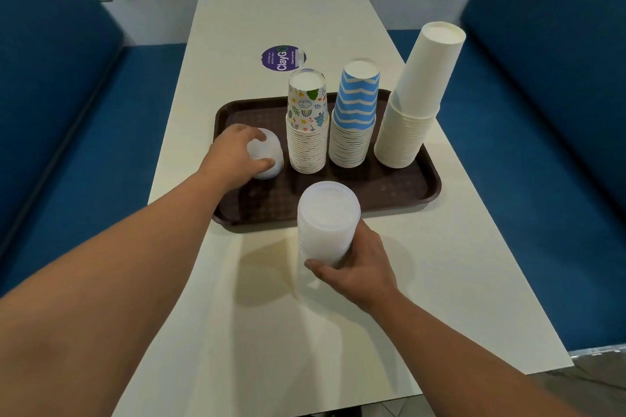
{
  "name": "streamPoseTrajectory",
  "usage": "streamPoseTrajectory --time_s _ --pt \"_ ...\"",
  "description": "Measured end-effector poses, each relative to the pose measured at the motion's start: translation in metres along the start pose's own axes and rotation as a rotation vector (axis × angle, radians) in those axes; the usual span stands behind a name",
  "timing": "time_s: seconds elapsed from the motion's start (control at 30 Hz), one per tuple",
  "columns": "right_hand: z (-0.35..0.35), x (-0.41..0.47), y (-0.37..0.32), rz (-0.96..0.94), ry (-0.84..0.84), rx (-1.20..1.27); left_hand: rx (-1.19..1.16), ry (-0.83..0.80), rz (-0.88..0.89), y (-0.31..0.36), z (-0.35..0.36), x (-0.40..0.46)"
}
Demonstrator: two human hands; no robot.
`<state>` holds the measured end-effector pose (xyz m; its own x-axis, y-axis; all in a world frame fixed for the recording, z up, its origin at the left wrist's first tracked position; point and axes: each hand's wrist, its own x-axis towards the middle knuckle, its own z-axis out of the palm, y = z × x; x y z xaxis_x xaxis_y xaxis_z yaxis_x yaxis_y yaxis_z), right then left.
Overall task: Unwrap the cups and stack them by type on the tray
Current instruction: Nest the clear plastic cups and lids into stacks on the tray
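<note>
A brown tray (pixel 399 193) lies on the table. Three upside-down stacks stand along its back: doodle-print cups (pixel 307 132), blue-and-white striped cups (pixel 354 122) and tall plain white cups (pixel 413 101). My left hand (pixel 233 156) grips a small translucent plastic cup (pixel 267 152), upside down on the tray's left side. My right hand (pixel 355 264) holds a stack of translucent plastic cups (pixel 327 223) near its lower end, in front of the tray's near edge. I cannot tell whether that stack touches the table.
The cream table (pixel 440 298) runs away from me between two blue bench seats (pixel 74 132). A round purple sticker (pixel 283 58) sits on the table behind the tray. The table's near edge is low in view on the right.
</note>
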<state>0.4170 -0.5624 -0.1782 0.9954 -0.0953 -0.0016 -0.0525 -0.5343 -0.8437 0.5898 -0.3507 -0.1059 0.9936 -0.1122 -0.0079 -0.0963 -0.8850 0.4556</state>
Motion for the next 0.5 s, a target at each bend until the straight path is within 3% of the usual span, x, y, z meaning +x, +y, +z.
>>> streamPoseTrajectory --time_s 0.27,0.33,0.43,0.5 --pt "0.002 0.000 0.002 0.010 -0.008 0.012 0.069 -0.130 -0.077 0.003 -0.001 -0.005" --pt "0.001 0.000 0.001 0.004 -0.002 0.018 0.020 -0.064 -0.052 0.012 -0.009 -0.017" --pt "-0.001 0.000 -0.001 -0.005 0.005 0.026 -0.146 0.165 0.103 0.036 -0.023 -0.052" --pt "-0.003 0.001 -0.003 -0.006 -0.001 0.012 -0.294 0.169 0.215 0.056 -0.031 -0.078"
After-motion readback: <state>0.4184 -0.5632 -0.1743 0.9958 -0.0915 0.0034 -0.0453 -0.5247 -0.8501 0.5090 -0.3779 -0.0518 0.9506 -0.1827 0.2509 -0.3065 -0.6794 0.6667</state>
